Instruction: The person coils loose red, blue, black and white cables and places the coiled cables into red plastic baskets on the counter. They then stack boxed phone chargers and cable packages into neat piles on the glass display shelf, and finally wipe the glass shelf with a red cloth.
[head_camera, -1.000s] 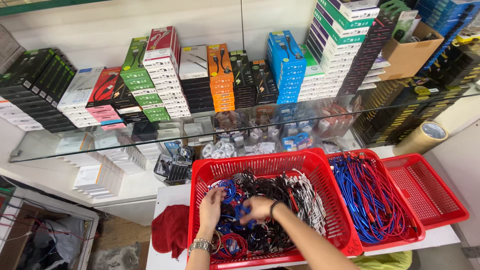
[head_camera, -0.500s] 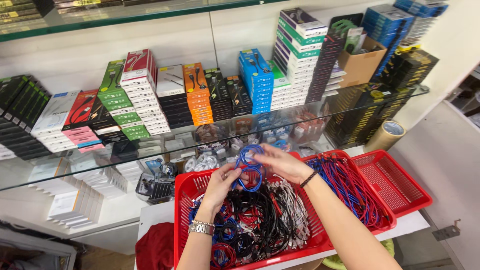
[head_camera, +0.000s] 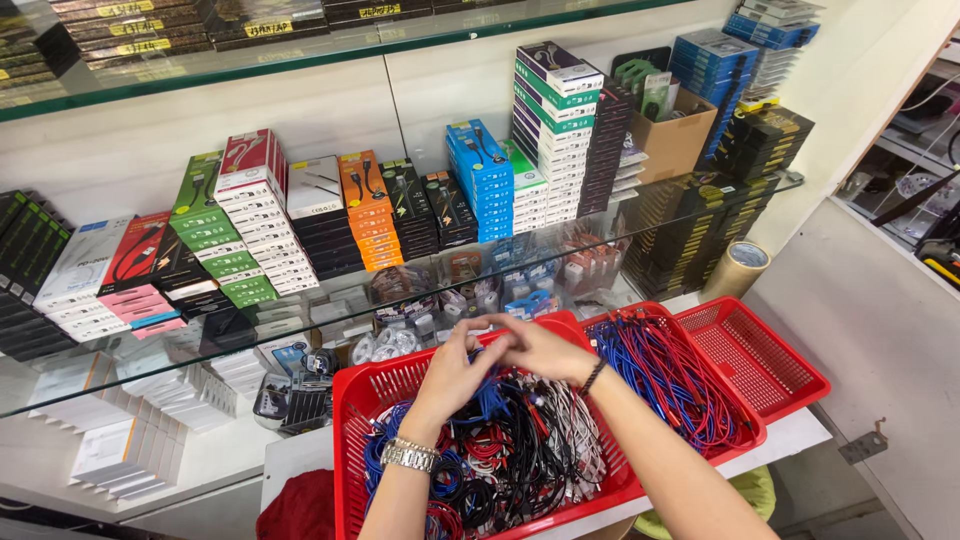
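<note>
Hands lowered; left hand (head_camera: 455, 372), right hand (head_camera: 540, 350) grip clamped on blue cable (head_camera: 490, 400) over red basket (head_camera: 345, 400) rim.

Both forearms extend forward and converge at centre. The left hand (head_camera: 452, 372) is raised, wrist bent slightly, fingers curled inward; a metal watch (head_camera: 408, 456) sits on the left wrist. The right hand (head_camera: 540, 348) meets it, fingertips touching, palm down; a dark band (head_camera: 593, 376) encircles the right wrist.
</note>
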